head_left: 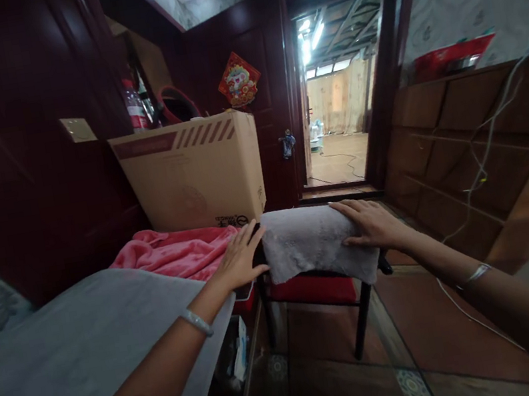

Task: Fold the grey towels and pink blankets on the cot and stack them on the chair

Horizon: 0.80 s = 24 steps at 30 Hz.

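A grey fluffy cloth (312, 237) hangs over the back of a dark-framed chair (363, 320) with a red seat (310, 290). My left hand (240, 257) is at the cloth's left edge, fingers stretched and thumb apart, its fingertips at or very near the fabric. On the right side, my right hand (373, 224) lies on the cloth with its fingers extended across it and the thumb apart. Neither hand is closed round the fabric. The cloth's lower edge hangs unevenly, lower at the right.
At left is a bed with a grey sheet (115, 338) and a pink blanket (176, 250). Behind stands a large cardboard box (190, 176) with a bottle (134, 105) on it. An open doorway (342, 151) lies beyond. White cables (478, 155) hang by the brown cabinet (471, 190) at right.
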Motion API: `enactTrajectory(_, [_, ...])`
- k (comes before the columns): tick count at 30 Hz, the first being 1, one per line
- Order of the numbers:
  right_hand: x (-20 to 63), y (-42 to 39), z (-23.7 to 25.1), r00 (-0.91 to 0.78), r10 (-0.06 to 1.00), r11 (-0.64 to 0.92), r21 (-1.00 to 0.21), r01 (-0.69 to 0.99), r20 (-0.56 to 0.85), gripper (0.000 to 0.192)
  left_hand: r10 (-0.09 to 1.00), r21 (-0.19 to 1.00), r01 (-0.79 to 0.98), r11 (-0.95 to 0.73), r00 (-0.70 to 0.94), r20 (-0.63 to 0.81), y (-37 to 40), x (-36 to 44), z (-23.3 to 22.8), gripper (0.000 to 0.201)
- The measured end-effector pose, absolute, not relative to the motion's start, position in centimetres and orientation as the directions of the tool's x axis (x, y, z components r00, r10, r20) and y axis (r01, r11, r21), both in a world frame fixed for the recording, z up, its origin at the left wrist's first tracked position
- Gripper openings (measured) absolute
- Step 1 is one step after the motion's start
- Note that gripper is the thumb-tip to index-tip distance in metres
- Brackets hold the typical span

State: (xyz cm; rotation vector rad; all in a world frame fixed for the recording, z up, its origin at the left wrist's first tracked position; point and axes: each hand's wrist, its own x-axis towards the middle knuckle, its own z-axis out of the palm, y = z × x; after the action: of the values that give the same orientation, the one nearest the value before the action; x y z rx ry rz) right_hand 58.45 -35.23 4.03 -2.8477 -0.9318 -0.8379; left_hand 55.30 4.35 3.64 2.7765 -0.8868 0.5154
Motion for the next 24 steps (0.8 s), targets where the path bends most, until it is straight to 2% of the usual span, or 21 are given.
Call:
enactTrajectory(5, [56.8,-33.6,3.5,0.612,0.532,-0.817,0.163,0.554,0.585,0.076,-0.342,0.197,-0.384,-0.902,0.914,0.218,13.4,47.2,0.4,0.084])
enactTrajectory(8, [54.9,-29.6,2.1,0.509,0.571,-0.722,0.098,0.685,0.644,0.062,-0.141,0.213,-0.17,-0.962,0.979,0.145,18.6,40.6,-1.4,0.074])
enactTrajectory(11, [52.3,-23.3,-0.8,0.414,0.665,-0.53,0.003,0.848,0.622,0.049,0.101,0.2,0.073,-0.977,0.986,0.132,23.0,33.2,-2.9,0.068])
enactTrajectory(15, [48.4,-13.0,-5.0,0.287,0.816,-0.253,-0.137,0.958,0.502,0.043,0.393,0.166,0.369,-0.914,0.908,0.144,27.4,22.7,-4.5,0.065])
enactTrajectory(19, [45.5,-2.3,-6.8,0.177,0.876,-0.069,-0.246,0.967,0.448,0.049,0.606,0.069,0.604,-0.794,0.776,0.175,30.0,13.3,-5.1,0.065])
enactTrajectory(24, [42.9,9.8,-7.2,0.067,0.918,0.036,-0.252,0.967,0.392,0.059,0.804,-0.066,0.813,-0.579,0.583,0.119,30.0,6.8,-6.1,0.065])
